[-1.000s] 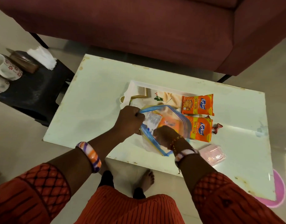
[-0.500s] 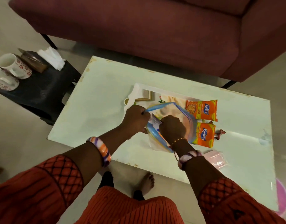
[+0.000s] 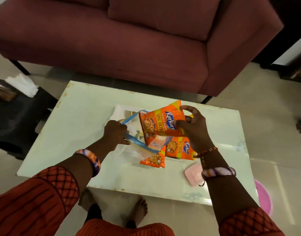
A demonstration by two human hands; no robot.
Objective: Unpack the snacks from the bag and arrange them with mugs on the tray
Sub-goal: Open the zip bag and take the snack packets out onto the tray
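Observation:
My right hand (image 3: 193, 126) grips an orange Kurkure snack packet (image 3: 159, 121), lifted and tilted above the tray (image 3: 118, 110). A clear zip bag with a blue rim (image 3: 137, 143) is held open at its edge by my left hand (image 3: 116, 132). Another orange packet (image 3: 179, 148) lies flat on the tray's right side, partly under my right wrist. A third orange packet (image 3: 154, 160) pokes out near the bag's bottom at the tray's front edge. No mugs show in this frame.
The tray sits on a pale low table (image 3: 81, 126). A pink flat object (image 3: 193, 174) lies at the table's front right. A black side table (image 3: 18, 114) with white tissue (image 3: 22, 84) stands left. A maroon sofa (image 3: 129, 40) is behind. A pink basin (image 3: 263, 195) is on the floor.
My right hand came out of the zip bag holding an orange packet and raised it over the tray. My left hand kept hold of the bag's rim. The camera tilted up.

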